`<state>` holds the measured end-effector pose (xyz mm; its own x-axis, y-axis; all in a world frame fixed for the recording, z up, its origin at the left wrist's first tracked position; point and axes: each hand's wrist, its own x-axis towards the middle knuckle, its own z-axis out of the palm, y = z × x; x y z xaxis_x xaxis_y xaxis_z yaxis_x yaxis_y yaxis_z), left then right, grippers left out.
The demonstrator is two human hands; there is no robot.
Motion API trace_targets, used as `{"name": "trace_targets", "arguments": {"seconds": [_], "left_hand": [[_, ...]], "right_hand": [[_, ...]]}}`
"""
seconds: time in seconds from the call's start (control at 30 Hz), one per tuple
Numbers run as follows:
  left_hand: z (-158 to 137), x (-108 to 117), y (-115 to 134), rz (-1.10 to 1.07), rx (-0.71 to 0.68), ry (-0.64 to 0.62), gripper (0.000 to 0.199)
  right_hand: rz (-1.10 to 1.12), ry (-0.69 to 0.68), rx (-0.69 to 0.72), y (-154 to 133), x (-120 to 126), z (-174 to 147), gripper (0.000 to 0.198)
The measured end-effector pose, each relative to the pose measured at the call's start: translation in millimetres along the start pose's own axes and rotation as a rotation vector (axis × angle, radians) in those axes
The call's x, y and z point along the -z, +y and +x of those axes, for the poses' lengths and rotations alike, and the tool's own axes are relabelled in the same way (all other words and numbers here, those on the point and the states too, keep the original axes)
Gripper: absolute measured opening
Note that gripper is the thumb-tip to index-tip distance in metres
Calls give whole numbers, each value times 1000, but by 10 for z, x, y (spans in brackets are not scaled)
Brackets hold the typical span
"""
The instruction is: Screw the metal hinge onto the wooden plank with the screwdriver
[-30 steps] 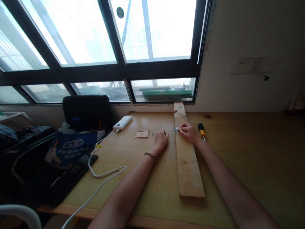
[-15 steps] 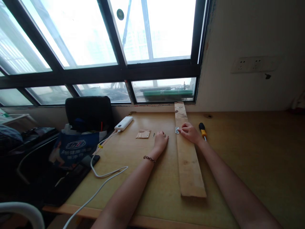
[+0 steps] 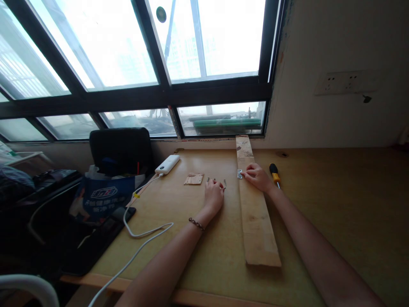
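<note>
My left hand [image 3: 214,197] is low over the table with its fingers curled. What looks like a small screw pokes out at its fingertips. Just beyond them lie several loose screws [image 3: 225,183]. With thumb and forefinger, my right hand [image 3: 258,177] pinches a small silver hinge [image 3: 240,174] against the left edge of a long wooden plank [image 3: 258,226]. Right of that hand, a screwdriver [image 3: 274,174] with a black and yellow handle rests on the table. To the left of the screws is a small flat wooden piece [image 3: 193,179].
A white power bank [image 3: 167,164] with a white cable [image 3: 145,235] lies on the left of the table [image 3: 332,221]. Beyond the left edge are a black chair [image 3: 119,147] and a blue bag [image 3: 104,196]. The plank's far end reaches the window sill.
My left hand has drawn slightly back toward me, uncovering screws beyond its fingertips. My right hand stays on the hinge. The view has shifted slightly.
</note>
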<state>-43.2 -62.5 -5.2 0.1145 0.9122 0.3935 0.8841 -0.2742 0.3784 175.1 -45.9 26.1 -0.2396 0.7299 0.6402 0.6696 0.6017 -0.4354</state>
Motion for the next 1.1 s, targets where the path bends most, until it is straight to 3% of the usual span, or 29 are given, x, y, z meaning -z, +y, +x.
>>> {"name": "trace_targets", "arguments": {"seconds": [0.23, 0.57, 0.7, 0.8, 0.93, 1.1], "left_hand": [[27, 30, -71, 65, -93, -60, 21], [42, 1, -57, 81, -137, -15, 23], [-8, 113, 113, 86, -330, -31, 25], [-37, 151, 211, 65, -460, -148, 32], [-50, 141, 220, 53, -425, -230, 34], [-66, 110, 183, 95, -339, -132, 32]], "right_hand": [[-6, -9, -5, -23, 14, -5, 28], [-6, -7, -1, -16, 19, -4, 29], [-5, 6, -4, 3, 5, -2, 29], [-3, 4, -4, 8, -1, -3, 29], [9, 10, -8, 2, -1, -4, 30], [17, 11, -11, -7, 3, -3, 30]]}}
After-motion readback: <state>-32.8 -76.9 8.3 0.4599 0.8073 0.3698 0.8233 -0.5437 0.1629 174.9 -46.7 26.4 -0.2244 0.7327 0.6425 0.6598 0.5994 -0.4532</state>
